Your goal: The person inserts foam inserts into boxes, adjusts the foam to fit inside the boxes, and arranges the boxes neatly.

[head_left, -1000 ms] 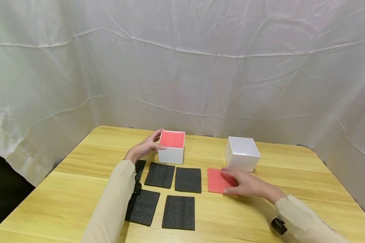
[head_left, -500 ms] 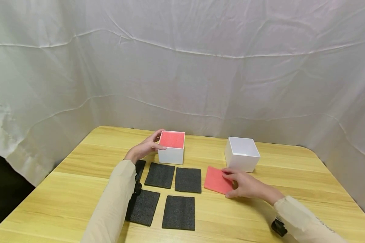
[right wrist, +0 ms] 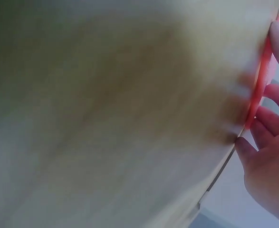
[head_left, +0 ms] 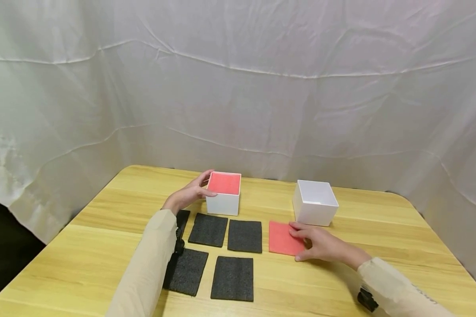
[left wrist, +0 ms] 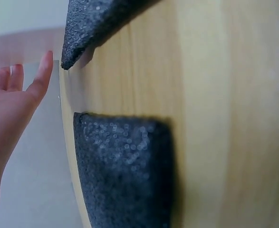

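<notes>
1. The right hand pinches the red foam pad's near edge on the bench; half a second ago the pad sat skewed, now it lies square.
2. The left hand, fingers relaxed, steadies the white box holding red foam.

Head view: illumination is bright, soft and even, apparently from above and in front. The white backdrop cloth shows gentle shading along its creases, without glare. Shadows on the surface are faint and short, lying just beside the boxes and the hands. Focus is sharp throughout; slight wide-angle bowing appears at the frame edges.

Left wrist view: adequately lit, close-range, soft focus; the black foam pad shows speckled highlights.

Right wrist view: heavily blurred, the surface smeared; dim at left, brighter toward the right edge.
</notes>
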